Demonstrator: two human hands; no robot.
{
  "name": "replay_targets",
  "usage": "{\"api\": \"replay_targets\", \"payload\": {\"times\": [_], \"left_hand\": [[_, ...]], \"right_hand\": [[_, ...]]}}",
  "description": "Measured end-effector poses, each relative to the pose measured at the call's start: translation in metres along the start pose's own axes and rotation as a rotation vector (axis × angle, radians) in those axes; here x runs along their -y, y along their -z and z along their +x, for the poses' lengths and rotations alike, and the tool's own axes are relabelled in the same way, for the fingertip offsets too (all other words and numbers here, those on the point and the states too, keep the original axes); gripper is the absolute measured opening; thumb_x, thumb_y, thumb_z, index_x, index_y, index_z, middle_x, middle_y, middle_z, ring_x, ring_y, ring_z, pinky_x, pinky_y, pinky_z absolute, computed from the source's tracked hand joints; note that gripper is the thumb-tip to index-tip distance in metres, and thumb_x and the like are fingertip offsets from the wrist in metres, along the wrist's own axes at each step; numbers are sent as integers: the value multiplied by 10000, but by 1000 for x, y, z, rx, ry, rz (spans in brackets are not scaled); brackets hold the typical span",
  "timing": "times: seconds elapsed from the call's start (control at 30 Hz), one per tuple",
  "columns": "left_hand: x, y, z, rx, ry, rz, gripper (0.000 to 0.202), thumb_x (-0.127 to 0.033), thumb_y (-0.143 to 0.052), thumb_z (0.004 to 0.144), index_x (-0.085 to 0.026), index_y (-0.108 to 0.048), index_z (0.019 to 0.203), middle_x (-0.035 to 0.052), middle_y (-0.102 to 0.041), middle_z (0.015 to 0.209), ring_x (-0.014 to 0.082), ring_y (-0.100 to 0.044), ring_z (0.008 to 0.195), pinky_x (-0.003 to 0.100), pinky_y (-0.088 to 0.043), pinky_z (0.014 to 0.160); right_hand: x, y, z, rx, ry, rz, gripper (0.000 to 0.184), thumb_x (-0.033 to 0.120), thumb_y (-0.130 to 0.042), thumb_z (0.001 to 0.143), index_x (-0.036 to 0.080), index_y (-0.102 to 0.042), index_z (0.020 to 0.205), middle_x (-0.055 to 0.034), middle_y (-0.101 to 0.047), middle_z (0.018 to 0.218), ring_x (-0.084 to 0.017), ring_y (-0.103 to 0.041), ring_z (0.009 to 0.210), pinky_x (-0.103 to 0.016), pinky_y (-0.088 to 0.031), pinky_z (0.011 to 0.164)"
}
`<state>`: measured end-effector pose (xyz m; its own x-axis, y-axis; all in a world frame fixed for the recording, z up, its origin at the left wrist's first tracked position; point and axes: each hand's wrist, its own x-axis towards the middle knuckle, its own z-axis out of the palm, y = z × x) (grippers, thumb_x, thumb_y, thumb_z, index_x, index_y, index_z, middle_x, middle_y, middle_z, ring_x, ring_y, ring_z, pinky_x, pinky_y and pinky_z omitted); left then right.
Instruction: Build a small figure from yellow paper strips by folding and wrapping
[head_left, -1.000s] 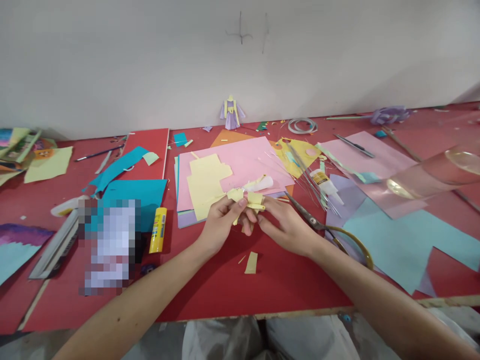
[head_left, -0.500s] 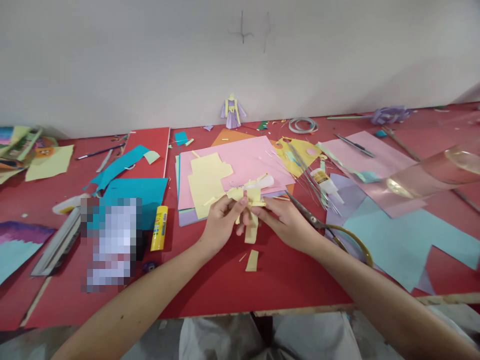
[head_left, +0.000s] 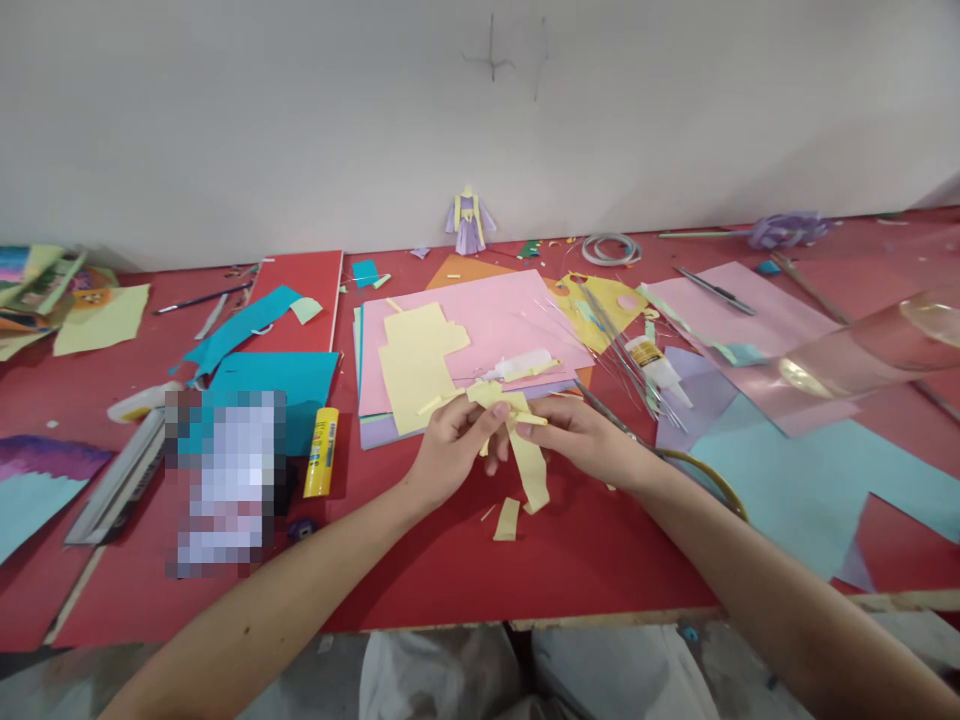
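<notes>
Both of my hands meet over the red table, pinching a pale yellow paper piece with a long strip hanging down. My left hand grips its left side with thumb and fingers. On the other side, my right hand is closed on it near a thin rolled bit of paper. Below lies a small yellow paper scrap. Just behind my hands are a white glue bottle and a cut yellow sheet on pink paper. Scissors lie partly under my right forearm.
A yellow glue stick stands left of my hands, near a metal ruler. Wires and another glue bottle lie to the right. Against the wall leans a purple-and-yellow paper dress figure. A clear bottle lies far right.
The hanging yellow strip has swung right and now reaches lower, beside the loose scrap. My right hand has shifted slightly, and more of the white glue bottle shows. The view has moved a little.
</notes>
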<state>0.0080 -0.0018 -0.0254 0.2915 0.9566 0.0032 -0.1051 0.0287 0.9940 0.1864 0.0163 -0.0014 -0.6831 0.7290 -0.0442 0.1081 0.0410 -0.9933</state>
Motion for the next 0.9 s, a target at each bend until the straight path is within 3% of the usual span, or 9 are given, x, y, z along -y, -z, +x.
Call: {"api": "replay_targets", "payload": {"times": [0.33,0.6,0.73,0.9], "left_hand": [[-3,-1,-1,-54,-25,-31,308,-402,-535,920,-153,-535,739,-54,-564,530,43,-491,377,183,-402,439],[-4,-1,1,-100,-5,-34,337,-417,-545,910,-157,-505,699,-54,-559,519,48,-485,371,192,-406,442],[-4,-1,2,-118,1,-29,346,-416,-544,911,-159,-496,684,-55,-554,513,46,-485,374,190,-401,446],[-3,0,4,-170,17,-6,358,-420,-555,903,-166,-469,664,-56,-542,507,51,-481,378,197,-402,452]], "right_hand": [[2,-2,1,29,45,3,259,344,-496,940,203,-704,874,-21,-702,908,-150,-632,833,-283,-481,831],[-1,-3,-1,-14,-10,-50,239,362,-538,914,197,-692,838,-4,-670,794,-141,-615,757,-247,-482,718],[1,-4,-1,-5,19,-48,299,391,-471,945,212,-679,826,-13,-670,817,-157,-617,800,-287,-487,798],[1,-4,-3,-114,25,-120,383,415,-430,961,201,-620,707,-11,-632,705,-133,-576,667,-256,-486,689]]}}
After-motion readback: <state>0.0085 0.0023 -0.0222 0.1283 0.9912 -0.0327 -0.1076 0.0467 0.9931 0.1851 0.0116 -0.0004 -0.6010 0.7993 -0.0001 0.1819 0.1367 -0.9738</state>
